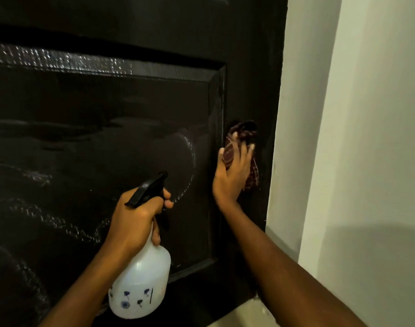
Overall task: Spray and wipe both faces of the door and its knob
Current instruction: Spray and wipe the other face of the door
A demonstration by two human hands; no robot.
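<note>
Both hands busy: my right hand (232, 175) presses the cloth (239, 147) over the knob (247, 126), I think, near the door (107, 114) edge; my left hand (135, 218) grips the spray bottle (140, 279), lower left.

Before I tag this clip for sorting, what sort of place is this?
Probably a room doorway inside a home. A dark panelled door streaked with wet spray stands against a plain pale wall; the left hand holds a spray bottle, and the right hand presses a checked cloth.
</note>
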